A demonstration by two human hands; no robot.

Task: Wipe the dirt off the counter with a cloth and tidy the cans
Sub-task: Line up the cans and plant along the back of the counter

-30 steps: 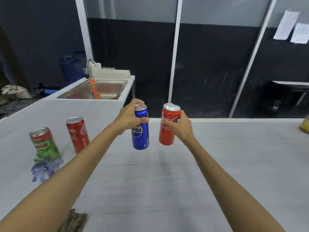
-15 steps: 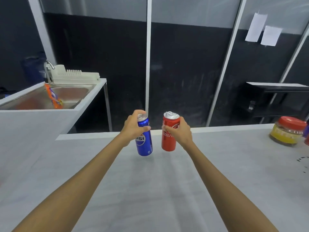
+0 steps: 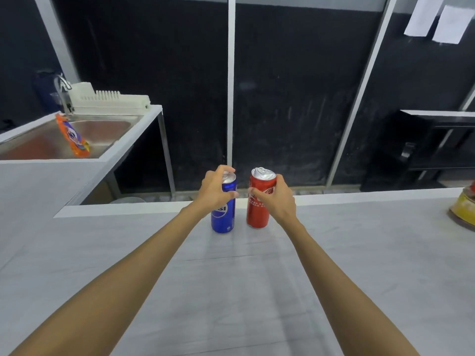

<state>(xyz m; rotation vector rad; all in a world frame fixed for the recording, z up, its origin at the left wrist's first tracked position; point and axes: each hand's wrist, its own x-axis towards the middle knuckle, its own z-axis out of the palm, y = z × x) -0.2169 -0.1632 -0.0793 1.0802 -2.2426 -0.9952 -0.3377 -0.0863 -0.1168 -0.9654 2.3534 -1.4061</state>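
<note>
Clasping slim blue can (image 3: 223, 219) in left grip (image 3: 214, 191), glossy red can (image 3: 257, 214) in right grip (image 3: 276, 199), matte counter (image 3: 231, 291)

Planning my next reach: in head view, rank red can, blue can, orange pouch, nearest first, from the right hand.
1. Red metal can: in right hand's grip.
2. Blue metal can: just left, in left hand.
3. Orange plastic pouch: far left, in sink.

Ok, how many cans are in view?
2: a blue can in the left hand, and a red can just right of it in the right hand. More may sit out of frame.
</note>
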